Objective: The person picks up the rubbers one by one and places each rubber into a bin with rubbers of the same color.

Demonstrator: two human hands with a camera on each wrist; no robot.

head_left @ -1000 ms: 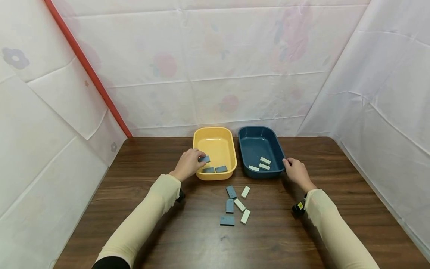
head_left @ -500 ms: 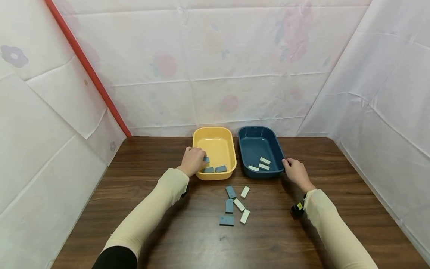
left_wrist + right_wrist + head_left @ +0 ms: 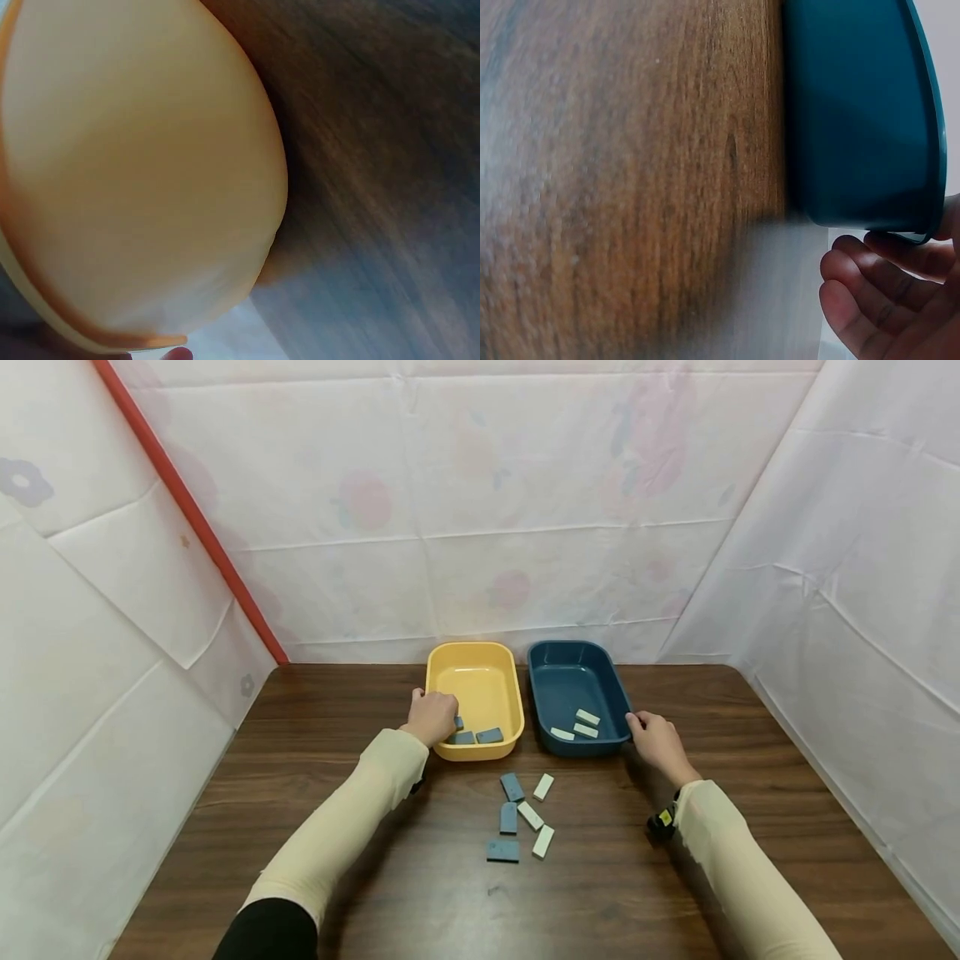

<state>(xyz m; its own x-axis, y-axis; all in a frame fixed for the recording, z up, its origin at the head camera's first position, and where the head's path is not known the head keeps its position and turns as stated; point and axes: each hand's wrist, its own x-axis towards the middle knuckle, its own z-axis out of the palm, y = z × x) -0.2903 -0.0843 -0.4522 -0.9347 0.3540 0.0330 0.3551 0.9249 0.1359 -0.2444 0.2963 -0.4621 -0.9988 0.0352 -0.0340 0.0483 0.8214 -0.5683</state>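
Observation:
In the head view my left hand is at the left rim of the yellow tray, with its fingers curled over the edge. The left wrist view shows the tray's outer wall and a fingertip by the rim. Three grey-blue rectangular blocks lie inside at the near end, one in plain sight and one partly behind the hand. My right hand pinches the right rim of the dark blue tray. In that tray rest three cream blocks.
On the wooden table, in front of the trays, lie three grey-blue blocks and three cream blocks. White patterned sheeting stands behind the trays and along both sides.
A second ago my left hand held a grey-blue block over the yellow tray. It has let the block go inside and moved to the tray's left rim. The right hand has stayed put.

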